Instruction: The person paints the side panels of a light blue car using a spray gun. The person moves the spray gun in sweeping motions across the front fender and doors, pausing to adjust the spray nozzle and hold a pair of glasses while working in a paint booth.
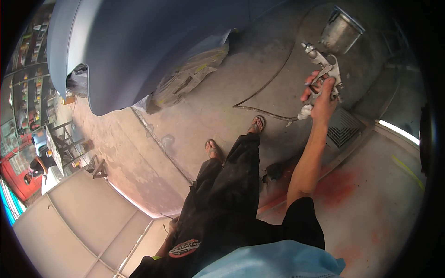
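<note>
1. While the right hand [320,95] is closed round the grip of a metal spray gun [328,69], the arm behind it reaches out from about 5 o'clock of the view; whether the trigger is squeezed I cannot tell.
2. With 12 taken as the top of the view, the spray gun lies at 2 o'clock from the middle, held above the concrete floor [204,125].
3. Its long axis runs from 5 to 11 o'clock, the nozzle [306,45] at the 11 o'clock end.
4. A metal cup [342,31] is fixed to the gun's body on the 1 o'clock side, leaning outward.
5. From the foot of the grip, by a white wrapping [304,111], a hose [264,110] leads off toward 9 o'clock, then bends sharply and climbs toward 1.
6. The left hand [173,226] is low beside the thigh at 7 o'clock, partly hidden; I cannot tell how its fingers stand. From it the gun lies between 1 and 2 o'clock, well apart, so the right hand is the nearer.
7. A large grey panel [134,51] lies between 9 and 10 o'clock from the right hand, clear of the nozzle, with crumpled sheeting [192,74] along its lower edge.
8. At 4 o'clock from the right hand a floor grate [344,127] sits near the forearm.
</note>
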Available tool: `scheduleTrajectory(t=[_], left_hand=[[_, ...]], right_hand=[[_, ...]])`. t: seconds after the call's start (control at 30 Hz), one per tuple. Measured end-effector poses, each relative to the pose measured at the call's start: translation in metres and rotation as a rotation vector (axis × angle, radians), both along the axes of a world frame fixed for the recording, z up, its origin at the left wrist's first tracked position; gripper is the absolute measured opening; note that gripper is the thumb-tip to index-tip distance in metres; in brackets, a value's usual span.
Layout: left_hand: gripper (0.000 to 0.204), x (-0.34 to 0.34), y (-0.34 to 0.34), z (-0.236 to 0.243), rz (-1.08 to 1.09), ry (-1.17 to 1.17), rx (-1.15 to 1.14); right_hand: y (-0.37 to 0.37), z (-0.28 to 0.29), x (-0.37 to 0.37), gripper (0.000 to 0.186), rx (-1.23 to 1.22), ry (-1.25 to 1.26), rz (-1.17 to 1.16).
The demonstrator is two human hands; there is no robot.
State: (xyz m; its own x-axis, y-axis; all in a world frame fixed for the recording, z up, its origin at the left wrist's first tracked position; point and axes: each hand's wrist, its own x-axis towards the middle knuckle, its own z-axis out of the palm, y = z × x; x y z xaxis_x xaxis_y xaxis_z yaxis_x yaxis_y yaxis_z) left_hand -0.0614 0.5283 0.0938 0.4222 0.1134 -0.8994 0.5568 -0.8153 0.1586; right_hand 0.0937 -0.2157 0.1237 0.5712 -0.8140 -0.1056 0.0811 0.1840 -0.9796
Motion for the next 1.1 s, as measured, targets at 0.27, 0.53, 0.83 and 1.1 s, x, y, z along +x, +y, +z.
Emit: scheduleTrajectory(t=[0.27,0.53,0.83,1.1], left_hand=[[0.044,-0.015,0.016,-0.004,-0.086,-0.068,0.037],[0.044,0.000,0.018,-0.001,0.123,-0.033,0.022],[0.043,0.003,0.006,0.012,-0.049,-0.030,0.063],[0.046,0.018,-0.046,0.019,-0.130,0.020,0.127]], right_hand=[[0.050,-0.008,0.018,0.044,-0.059,0.181,-0.255],[0.236,-0.019,0.007,0.029,-0.502,-0.006,0.389],[0.261,-0.056,-0.001,0.034,-0.363,-0.020,0.839],[0.075,-0.063,0.000,0.071,0.041,-0.051,0.342]])
